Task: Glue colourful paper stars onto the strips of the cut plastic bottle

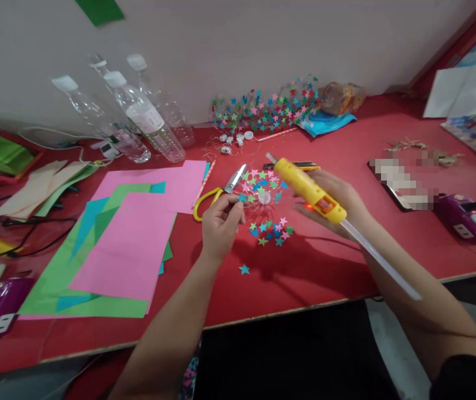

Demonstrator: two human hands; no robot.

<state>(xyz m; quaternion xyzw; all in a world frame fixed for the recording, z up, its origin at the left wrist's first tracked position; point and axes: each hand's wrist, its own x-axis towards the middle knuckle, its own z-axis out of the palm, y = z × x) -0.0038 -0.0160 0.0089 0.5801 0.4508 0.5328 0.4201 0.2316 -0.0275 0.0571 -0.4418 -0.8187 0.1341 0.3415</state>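
My right hand [340,186] is wrapped around a yellow hot glue gun [310,188], with a clear glue stick jutting from its rear and a red light glowing near my fingers. Its nozzle points up and left, above a clear plastic bottle piece [264,198] covered with small coloured stars. At that piece's left edge, the fingers of my left hand [222,222] are pinched together; a blue star shows by the fingertips, but whether they hold it is unclear. Loose paper stars [270,230] lie just in front, and a single blue star [244,270] sits nearer me.
Yellow-handled scissors [216,197] lie left of the bottle piece, a box cutter [304,165] behind it. Coloured paper sheets [125,244] cover the left. Clear bottles [150,119] and a star-covered bottle [262,110] line the wall. A phone [402,186] and purple power strip [466,216] are right.
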